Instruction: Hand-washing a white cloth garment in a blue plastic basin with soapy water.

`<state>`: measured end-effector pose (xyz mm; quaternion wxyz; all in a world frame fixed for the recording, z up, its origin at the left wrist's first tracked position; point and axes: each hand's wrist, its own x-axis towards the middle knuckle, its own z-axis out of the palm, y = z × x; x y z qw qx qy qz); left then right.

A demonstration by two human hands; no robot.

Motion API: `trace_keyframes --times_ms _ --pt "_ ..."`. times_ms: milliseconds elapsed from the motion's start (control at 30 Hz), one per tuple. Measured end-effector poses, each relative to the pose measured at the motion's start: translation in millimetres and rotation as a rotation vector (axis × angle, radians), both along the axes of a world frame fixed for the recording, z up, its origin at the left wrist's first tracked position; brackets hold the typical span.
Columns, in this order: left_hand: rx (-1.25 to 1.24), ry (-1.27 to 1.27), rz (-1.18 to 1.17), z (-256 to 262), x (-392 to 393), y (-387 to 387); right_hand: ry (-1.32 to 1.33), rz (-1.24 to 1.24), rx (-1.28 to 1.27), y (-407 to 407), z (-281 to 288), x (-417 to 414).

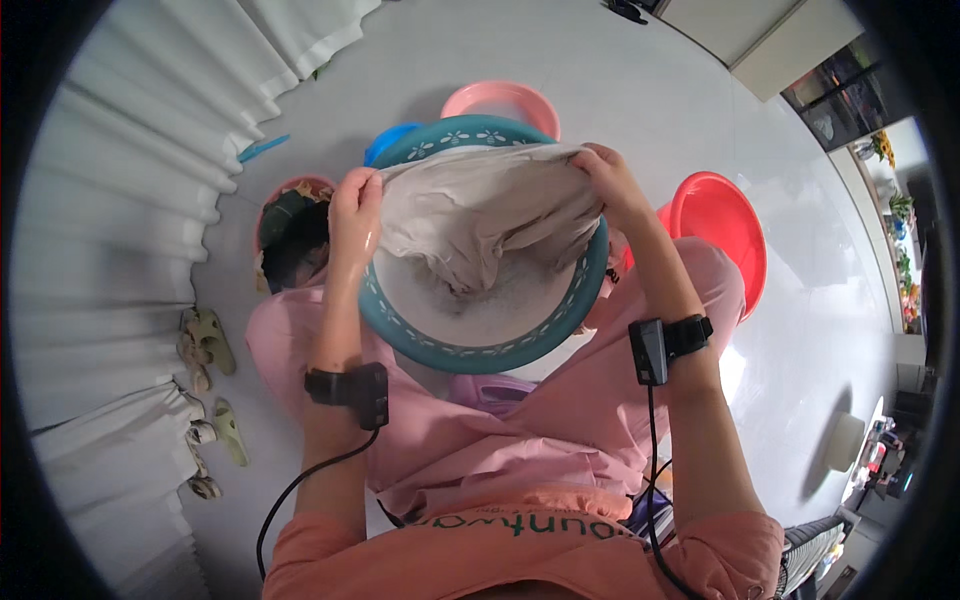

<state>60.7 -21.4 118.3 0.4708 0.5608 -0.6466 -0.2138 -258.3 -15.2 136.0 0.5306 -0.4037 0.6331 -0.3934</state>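
Note:
A wet, pale cloth (487,202) is stretched between my two hands, and its lower part hangs into a large teal basin (480,360) with a pale leaf-like pattern round its rim. Whitish, sudsy water (480,322) lies in the basin under the cloth. My left hand (356,210) is closed on the cloth's left edge, near the basin's left rim. At the upper right corner of the cloth, my right hand (611,184) pinches it between thumb and fingers. The part of the cloth in the water is partly hidden by its folds.
Around the basin stand a pink basin (551,112), a blue container (386,142), a red basin (720,232) and a tub of dark clothes (289,225). A purple plastic item (491,394) lies between my legs. White curtains (135,225) and green slippers (217,341) are at left.

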Motion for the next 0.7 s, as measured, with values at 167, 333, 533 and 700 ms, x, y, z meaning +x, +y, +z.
trace_keyframes --times_ms 167,333,533,700 --pt "0.559 0.423 -0.387 13 0 6 -0.217 -0.147 0.065 -1 5 -4" --pt "0.563 0.264 -0.447 21 1 12 -0.38 -0.162 0.109 3 11 -3" --pt "0.403 0.392 -0.458 12 6 5 -0.448 -0.137 0.104 3 10 -2" --pt "0.365 0.41 -0.438 5 6 2 -0.414 -0.152 0.019 4 4 -5"
